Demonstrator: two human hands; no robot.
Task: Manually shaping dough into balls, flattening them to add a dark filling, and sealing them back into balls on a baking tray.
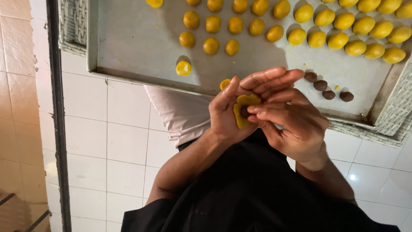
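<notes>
My left hand (227, 114) cups a flattened piece of yellow dough (241, 112) with a small dark brown filling ball at its middle. My right hand (288, 120) meets it from the right, fingertips pinching the dough's edge over the filling. Both hands hover just in front of the near edge of a large metal baking tray (141, 56). Several rows of shaped yellow dough balls (317, 38) fill the tray's far side. A few dark brown filling balls (328, 88) lie on the tray just beyond my right hand.
The tray rests on a white woven basket-like stand (73, 25). One misshapen yellow dough lump (183, 68) sits apart near the tray's front. White floor tiles (107, 146) lie below, a dark metal bar (56, 116) runs down the left, and a pale cloth (176, 111) hangs under the tray.
</notes>
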